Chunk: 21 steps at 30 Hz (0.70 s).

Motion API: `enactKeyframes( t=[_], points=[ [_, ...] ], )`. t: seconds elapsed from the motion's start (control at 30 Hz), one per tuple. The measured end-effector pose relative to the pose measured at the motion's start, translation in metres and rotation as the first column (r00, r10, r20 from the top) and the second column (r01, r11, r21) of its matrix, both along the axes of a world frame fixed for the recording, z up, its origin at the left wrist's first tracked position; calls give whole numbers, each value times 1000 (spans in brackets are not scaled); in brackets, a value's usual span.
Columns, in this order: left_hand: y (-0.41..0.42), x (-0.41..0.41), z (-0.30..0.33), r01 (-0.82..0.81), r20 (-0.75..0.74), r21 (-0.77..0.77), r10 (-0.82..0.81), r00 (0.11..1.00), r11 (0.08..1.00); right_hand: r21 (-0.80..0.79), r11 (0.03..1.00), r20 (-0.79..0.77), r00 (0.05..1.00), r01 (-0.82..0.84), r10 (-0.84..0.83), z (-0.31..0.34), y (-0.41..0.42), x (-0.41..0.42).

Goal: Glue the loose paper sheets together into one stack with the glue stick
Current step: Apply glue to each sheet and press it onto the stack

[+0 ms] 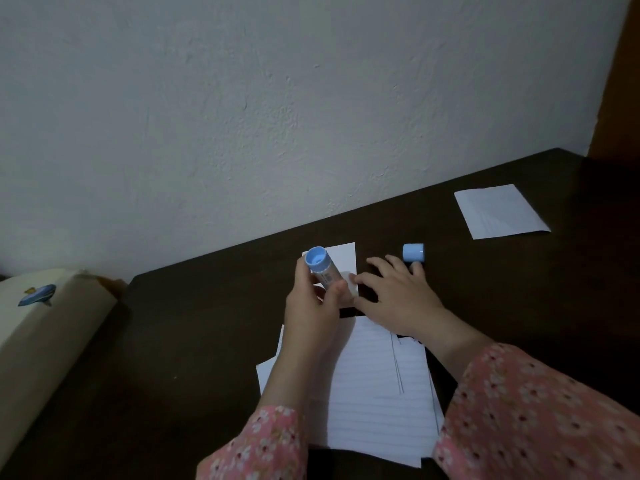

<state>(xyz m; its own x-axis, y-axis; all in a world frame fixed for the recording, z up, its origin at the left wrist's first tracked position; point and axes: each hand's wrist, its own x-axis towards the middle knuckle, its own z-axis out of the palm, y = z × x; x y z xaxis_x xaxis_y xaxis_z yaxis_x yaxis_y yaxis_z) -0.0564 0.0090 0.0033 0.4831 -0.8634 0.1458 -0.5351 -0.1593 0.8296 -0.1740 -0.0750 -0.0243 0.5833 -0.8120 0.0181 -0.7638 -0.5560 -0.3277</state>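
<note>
My left hand (313,303) grips the blue glue stick (320,266) upright and tilted, its open end facing up. Behind it lies a small white paper sheet (341,258) on the dark table (190,323). My right hand (398,292) reaches forward with spread fingers, fingertips at the blue cap (413,252), which stands on the table; whether they touch it I cannot tell. A pile of lined loose paper sheets (374,393) lies under both forearms. Another white sheet (500,211) rests at the far right.
A white wall runs along the table's back edge. A cream box with a blue fish picture (41,317) stands left of the table. A brown wooden edge (620,81) rises at the far right.
</note>
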Motion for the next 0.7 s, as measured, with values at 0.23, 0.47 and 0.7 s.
enactKeyframes(
  t=[0.23, 0.47, 0.7],
  points=[
    [-1, 16, 3, 8, 51, 17, -9, 999, 1000, 20, 1000, 16, 1000, 1, -1, 2, -2, 2],
    [9, 42, 7, -74, 6, 29, 74, 997, 997, 6, 1000, 15, 1000, -2, 2, 2, -1, 1],
    [18, 49, 7, -213, -32, -76, 211, 977, 974, -33, 999, 27, 1000, 11, -10, -1, -2, 2]
  ],
)
